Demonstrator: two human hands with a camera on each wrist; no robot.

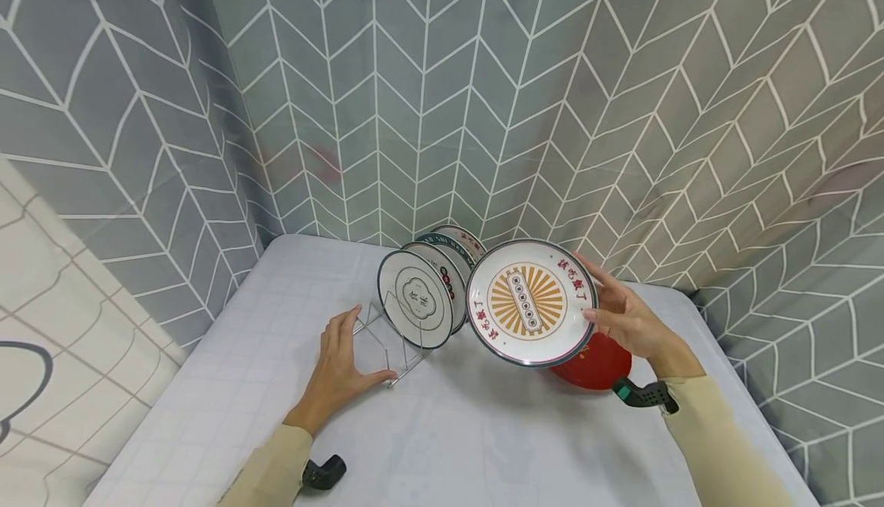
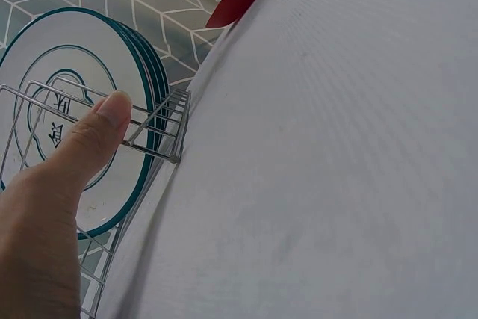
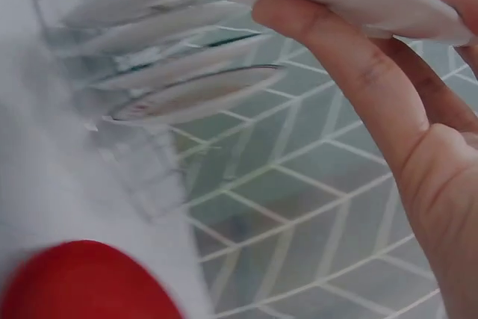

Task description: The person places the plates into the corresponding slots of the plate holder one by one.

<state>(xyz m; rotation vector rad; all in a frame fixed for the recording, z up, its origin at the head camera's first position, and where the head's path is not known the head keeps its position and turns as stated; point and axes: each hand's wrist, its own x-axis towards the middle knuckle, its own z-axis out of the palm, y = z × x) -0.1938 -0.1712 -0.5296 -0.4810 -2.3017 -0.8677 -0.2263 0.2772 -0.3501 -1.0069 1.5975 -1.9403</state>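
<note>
We're probably racking; right hand (image 1: pixel 621 319) pinches the sunburst plate (image 1: pixel 530 302), left hand (image 1: pixel 338 367) grips the wire rack (image 2: pixel 153 152); next likely needs careful lining-up.

Room type unclear; booth-like, patterned drapes (image 1: pixel 442 123) behind and beside white table (image 1: pixel 511 446).

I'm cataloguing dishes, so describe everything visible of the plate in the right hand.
The plate is round, white and glossy, ceramic-looking, with a dark rim, an orange sunburst behind a central oblong label, and red characters on two sides. The right hand grips its edge, holding it tilted above the table, beside the racked plates.
</note>
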